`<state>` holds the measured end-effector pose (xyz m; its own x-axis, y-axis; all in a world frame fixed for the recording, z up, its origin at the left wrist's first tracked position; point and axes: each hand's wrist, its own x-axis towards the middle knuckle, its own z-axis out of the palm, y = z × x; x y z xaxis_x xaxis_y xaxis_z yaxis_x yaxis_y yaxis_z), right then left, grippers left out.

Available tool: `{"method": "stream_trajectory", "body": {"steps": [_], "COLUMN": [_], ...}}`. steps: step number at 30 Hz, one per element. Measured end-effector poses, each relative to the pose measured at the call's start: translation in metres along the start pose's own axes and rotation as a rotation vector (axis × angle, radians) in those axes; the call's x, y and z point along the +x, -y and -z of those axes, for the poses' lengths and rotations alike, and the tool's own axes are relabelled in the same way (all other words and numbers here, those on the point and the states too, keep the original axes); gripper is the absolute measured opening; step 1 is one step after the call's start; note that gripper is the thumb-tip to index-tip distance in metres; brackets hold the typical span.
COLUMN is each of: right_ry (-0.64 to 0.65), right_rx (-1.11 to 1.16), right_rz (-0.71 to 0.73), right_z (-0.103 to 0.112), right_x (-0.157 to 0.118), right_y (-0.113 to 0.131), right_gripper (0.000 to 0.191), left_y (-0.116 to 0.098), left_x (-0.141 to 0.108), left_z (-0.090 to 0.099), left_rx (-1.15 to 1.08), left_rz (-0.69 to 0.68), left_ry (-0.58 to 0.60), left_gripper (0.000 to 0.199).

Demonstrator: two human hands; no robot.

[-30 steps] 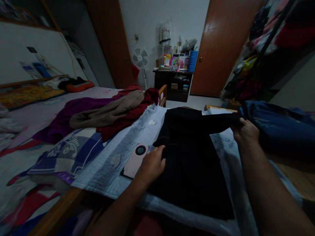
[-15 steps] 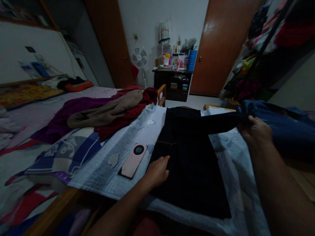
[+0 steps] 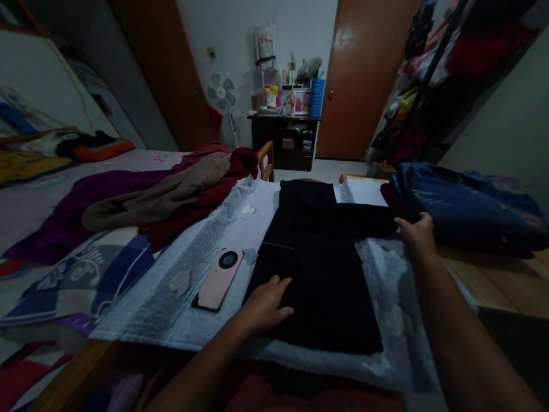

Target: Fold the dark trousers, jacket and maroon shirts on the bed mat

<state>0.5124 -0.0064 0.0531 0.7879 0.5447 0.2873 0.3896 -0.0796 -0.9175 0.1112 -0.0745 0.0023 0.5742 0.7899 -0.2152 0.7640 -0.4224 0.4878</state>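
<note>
A black long-sleeved garment (image 3: pixel 330 286) lies spread over a pale, patterned cloth (image 3: pixel 171 309), its left part folded inward. My left hand (image 3: pixel 268 303) rests on the garment's lower left side, thumb and fingers apart, holding nothing. Out to the right, my right hand (image 3: pixel 416 229) is closed around the end of a sleeve (image 3: pixel 360 218), which stretches sideways from the body of the garment. Just left of the garment, a pink phone (image 3: pixel 218 280) with a round dark camera ring lies face down on the cloth.
Beyond the cloth's left edge is a bed with a brown garment (image 3: pixel 158 194), dark red clothing and a blue checked pillow (image 3: pixel 94 269). Folded blue denim (image 3: pixel 463 200) sits on a wooden surface (image 3: pixel 493 274) at right. A fan (image 3: pixel 222 91) and dark cabinet (image 3: pixel 283 143) stand at the back.
My right hand has lowered the sleeve, which lies flatter across the garment. My left hand's thumb has spread away from its fingers. The view has shifted to the right.
</note>
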Motion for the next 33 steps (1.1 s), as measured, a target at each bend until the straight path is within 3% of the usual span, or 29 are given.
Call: {"method": "stream_trajectory", "body": {"steps": [2, 3, 5, 7, 8, 10, 12, 15, 17, 21, 23, 25, 27, 33], "right_ry": [-0.005, 0.065, 0.339, 0.613, 0.684, 0.704, 0.668, 0.627, 0.672, 0.874, 0.913, 0.949, 1.003, 1.019], "right_rx": [-0.207, -0.248, -0.283, -0.38, -0.455, -0.561, -0.601, -0.532, -0.409, -0.26, -0.265, -0.284, -0.308, -0.476], "right_rz": [0.206, 0.298, 0.419, 0.441, 0.429, 0.369, 0.302, 0.22, 0.167, 0.083, 0.061, 0.058, 0.096, 0.32], "right_z": [-0.001, -0.003, -0.006, -0.008, -0.007, -0.005, 0.0, 0.006, 0.01, 0.018, 0.022, 0.025, 0.026, 0.019], "right_x": [-0.021, -0.035, -0.067, -0.103, -0.12, -0.147, -0.164, -0.171, -0.171, -0.169, -0.169, -0.17, -0.175, -0.21], "right_y": [0.002, 0.004, 0.004, -0.002, -0.006, -0.015, -0.021, -0.02, -0.013, 0.001, 0.004, 0.005, 0.005, 0.016], "right_gripper": [0.065, 0.06, 0.042, 0.035, 0.038, 0.045, 0.05, 0.054, 0.053, 0.05, 0.052, 0.055, 0.058, 0.075], "left_y": [0.001, 0.002, 0.004, 0.01, 0.014, 0.025, 0.037, 0.052, 0.056, 0.05, 0.045, 0.042, 0.042, 0.051], "left_x": [0.0, 0.0, 0.001, 0.003, 0.003, 0.003, 0.001, -0.001, -0.002, -0.003, -0.003, -0.002, -0.001, 0.004], "left_z": [0.006, 0.009, 0.013, 0.014, 0.013, 0.008, 0.003, -0.003, -0.003, 0.003, 0.006, 0.007, 0.006, -0.003], "left_rx": [-0.054, -0.089, -0.14, -0.105, -0.054, 0.056, 0.069, -0.145, -0.364, -0.951, -1.228, -1.358, -1.313, -0.757], "left_rz": [-0.034, -0.047, -0.061, -0.045, -0.019, 0.061, 0.149, 0.244, 0.297, 0.353, 0.367, 0.387, 0.379, 0.288], "left_ry": [0.005, -0.005, -0.085, -0.243, -0.339, -0.508, -0.58, -0.512, -0.448, -0.289, -0.199, -0.169, -0.204, -0.36], "left_gripper": [0.059, 0.052, 0.04, 0.034, 0.031, 0.031, 0.043, 0.06, 0.064, 0.055, 0.05, 0.048, 0.05, 0.055]}}
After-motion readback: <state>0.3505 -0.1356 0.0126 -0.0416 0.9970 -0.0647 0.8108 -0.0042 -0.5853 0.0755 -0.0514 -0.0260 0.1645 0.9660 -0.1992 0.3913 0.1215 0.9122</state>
